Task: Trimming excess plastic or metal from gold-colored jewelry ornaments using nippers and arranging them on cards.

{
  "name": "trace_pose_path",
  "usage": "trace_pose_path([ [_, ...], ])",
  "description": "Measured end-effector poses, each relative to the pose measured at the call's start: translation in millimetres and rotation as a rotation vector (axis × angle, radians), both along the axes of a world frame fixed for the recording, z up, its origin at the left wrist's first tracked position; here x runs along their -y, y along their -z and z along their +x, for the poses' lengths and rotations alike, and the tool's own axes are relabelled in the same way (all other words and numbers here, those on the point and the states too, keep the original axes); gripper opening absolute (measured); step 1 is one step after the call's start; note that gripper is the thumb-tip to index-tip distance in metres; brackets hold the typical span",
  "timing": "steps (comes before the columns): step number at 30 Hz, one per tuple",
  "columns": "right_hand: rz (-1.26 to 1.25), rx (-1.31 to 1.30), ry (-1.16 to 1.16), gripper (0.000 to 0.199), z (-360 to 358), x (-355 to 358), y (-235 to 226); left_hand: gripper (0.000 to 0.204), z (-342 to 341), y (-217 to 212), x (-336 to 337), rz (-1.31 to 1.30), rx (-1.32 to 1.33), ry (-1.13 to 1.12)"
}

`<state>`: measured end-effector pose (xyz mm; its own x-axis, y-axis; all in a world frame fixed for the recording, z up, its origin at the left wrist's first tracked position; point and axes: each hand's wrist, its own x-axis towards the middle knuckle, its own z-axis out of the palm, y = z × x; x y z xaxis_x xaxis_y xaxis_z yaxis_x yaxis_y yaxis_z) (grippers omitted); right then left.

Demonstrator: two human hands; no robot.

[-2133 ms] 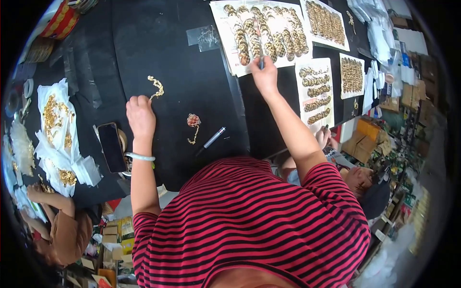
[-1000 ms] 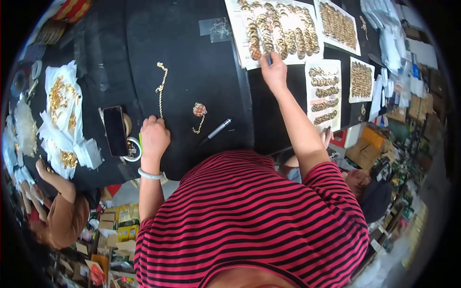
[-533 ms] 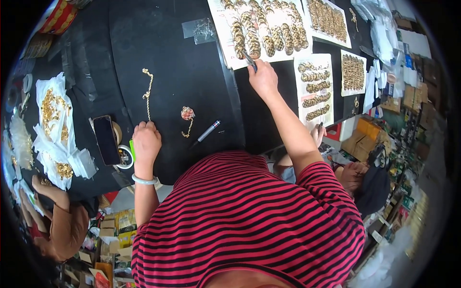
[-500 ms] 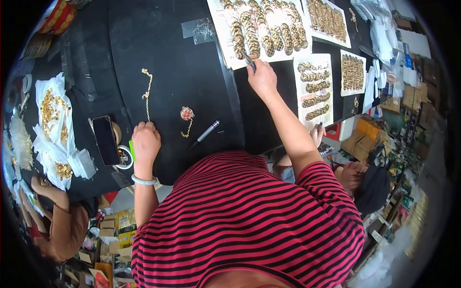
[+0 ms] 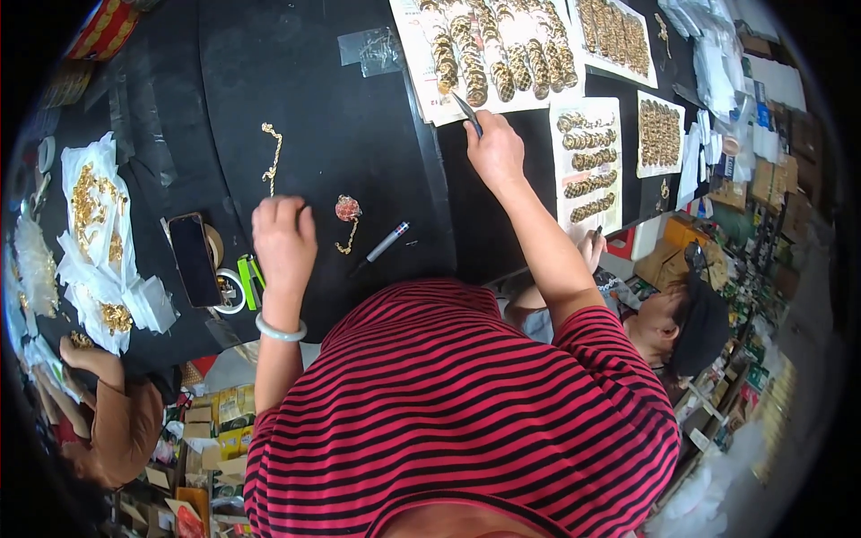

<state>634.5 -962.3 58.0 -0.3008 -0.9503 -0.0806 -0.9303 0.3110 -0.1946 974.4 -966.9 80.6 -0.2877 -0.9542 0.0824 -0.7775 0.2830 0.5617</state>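
My right hand point(image 5: 497, 152) is closed on a pair of dark tweezers point(image 5: 466, 113). Their tips are at the near end of a row of round gold ornaments point(image 5: 446, 67), lined up on a white printed sheet point(image 5: 426, 103). My left hand point(image 5: 285, 242), thumb apart from the loosely bent fingers, is over the black table. Under its fingertips goes the lower end of a gold rope chain point(image 5: 273, 157); that end is hidden. To its right lies a red ball-shaped piece point(image 5: 347, 208) with a short gold chain point(image 5: 348, 238), and beyond that a grey marker pen point(image 5: 387, 242).
Left of my hand are a green stapler-like tool point(image 5: 250, 282), tape rolls point(image 5: 231, 291) and a phone point(image 5: 195, 260). Gold pieces point(image 5: 87, 211) lie on white wrapping further left. More filled sheets point(image 5: 585, 211) are at right. Co-workers sit on both sides; one's hand point(image 5: 589, 249) is near a sheet.
My left hand has risen a little up the table along the chain, its thumb now apart, uncovering the green tool. The right hand with the tweezers has shifted only slightly.
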Motion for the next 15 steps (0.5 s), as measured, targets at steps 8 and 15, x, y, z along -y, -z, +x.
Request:
trace_pose_path([
  [8, 0.036, 0.224, -0.403, 0.015, 44, -12, -68, 0.035, -85, -22, 29, -0.029, -0.398, 0.103],
  [15, 0.256, 0.459, -0.649, 0.016, 79, -8, -86, 0.016, -36, -9, -6, 0.307, -0.504, 0.102],
])
